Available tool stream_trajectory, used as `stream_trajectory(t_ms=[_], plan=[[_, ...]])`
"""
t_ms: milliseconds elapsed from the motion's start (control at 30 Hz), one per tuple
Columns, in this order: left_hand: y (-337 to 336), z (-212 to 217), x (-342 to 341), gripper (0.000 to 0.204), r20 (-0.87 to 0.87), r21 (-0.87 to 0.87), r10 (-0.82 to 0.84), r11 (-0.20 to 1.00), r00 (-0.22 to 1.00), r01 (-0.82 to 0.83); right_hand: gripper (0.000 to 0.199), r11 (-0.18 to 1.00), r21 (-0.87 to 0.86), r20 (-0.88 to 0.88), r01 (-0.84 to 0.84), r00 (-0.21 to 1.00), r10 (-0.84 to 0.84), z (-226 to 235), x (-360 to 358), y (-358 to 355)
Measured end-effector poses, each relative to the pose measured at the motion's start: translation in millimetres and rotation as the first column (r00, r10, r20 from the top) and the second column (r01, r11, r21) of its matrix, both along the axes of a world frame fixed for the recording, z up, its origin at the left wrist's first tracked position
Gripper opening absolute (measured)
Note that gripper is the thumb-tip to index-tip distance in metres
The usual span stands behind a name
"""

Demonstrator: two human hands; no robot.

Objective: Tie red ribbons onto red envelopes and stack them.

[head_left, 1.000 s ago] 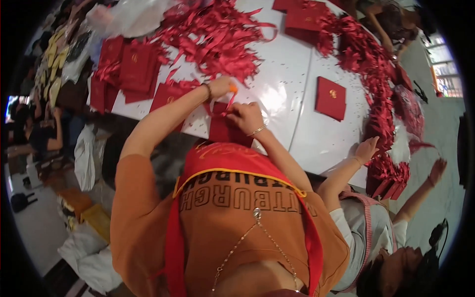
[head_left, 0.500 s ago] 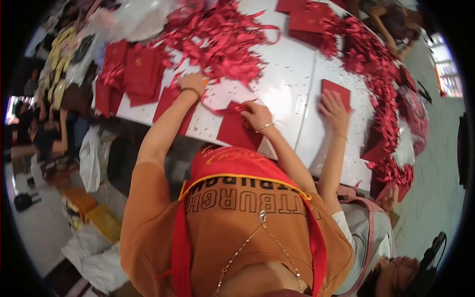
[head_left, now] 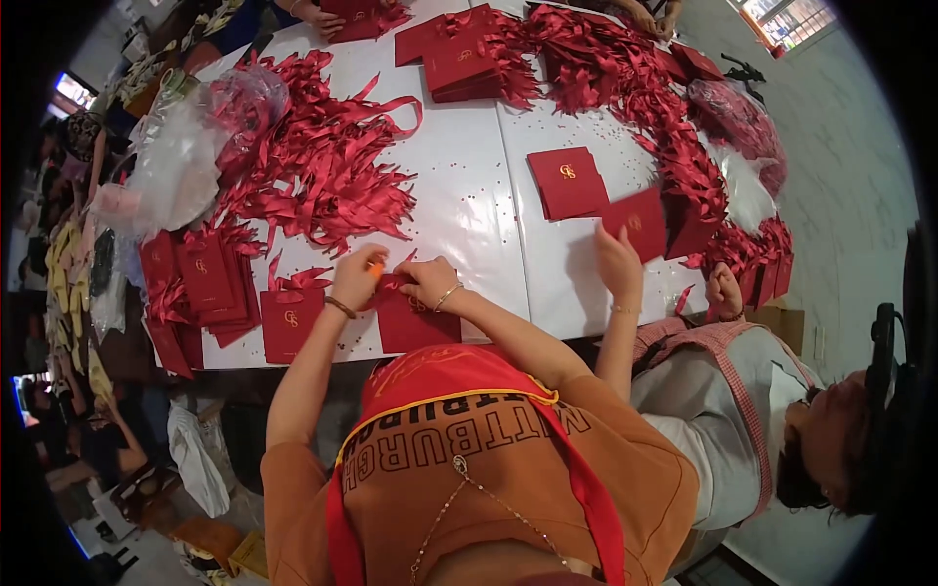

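A flat dark-red paper bag (head_left: 420, 330) with gold print lies at the table's near edge in front of me. My right hand (head_left: 430, 281) pinches its top edge, fingers bent over it. Close beside it, my left hand (head_left: 358, 279) is closed at the bag's upper left corner, with a small orange piece (head_left: 376, 268) showing at its fingers. What the left fingertips hold is hidden. Another red bag (head_left: 291, 324), with a ribbon loop at its top, lies just left of my left forearm.
Beyond my hands spreads a heap of red ribbons (head_left: 327, 171). Stacked red bags (head_left: 210, 283) and clear plastic (head_left: 176, 161) are at left. On the right, a co-worker's hand (head_left: 618, 264) holds a red bag (head_left: 640, 225) near a small stack (head_left: 567, 183). More ribboned bags line the far side.
My left hand has come back from the ribbon heap to the bag, close to my right hand. The co-worker's hand now holds a bag off the table. The whole view has shifted.
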State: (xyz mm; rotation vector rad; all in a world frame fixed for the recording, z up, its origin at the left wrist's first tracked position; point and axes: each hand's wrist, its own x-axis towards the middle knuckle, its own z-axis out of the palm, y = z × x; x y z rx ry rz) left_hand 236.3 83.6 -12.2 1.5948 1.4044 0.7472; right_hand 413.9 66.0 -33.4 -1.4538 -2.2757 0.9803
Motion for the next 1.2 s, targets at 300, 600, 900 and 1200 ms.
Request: stream_trajectory(t_ms=[300,600,900,1200], plan=[[-10.2,14.4,12.7,0.018,-0.304,0.016,-0.161,0.985,0.939,0.174,0.026,0.907,0.416,0.086,0.064,0.990,-0.109,24.8,13.3,-21.5],[-18.0,-11.6,3.8,0.019,-0.111,0.130,0.039,0.991,0.993,-0.025,0.022,0.982,-0.066,-0.200,0.175,0.962,-0.185,-2.2,48.1,-18.3],[-42.0,-15.2,44.8,0.011,-0.013,-0.019,0.010,1.000,1.000,-0.010,0.023,0.896,-0.378,-0.218,0.233,0.918,-0.331,-2.0,54.5,-10.8],[-46.8,-12.1,65.9,0.010,-0.097,0.014,0.029,1.000,0.995,-0.027,0.021,0.911,-0.343,-0.268,0.229,0.906,-0.329,-1.7,50.6,-15.7]])
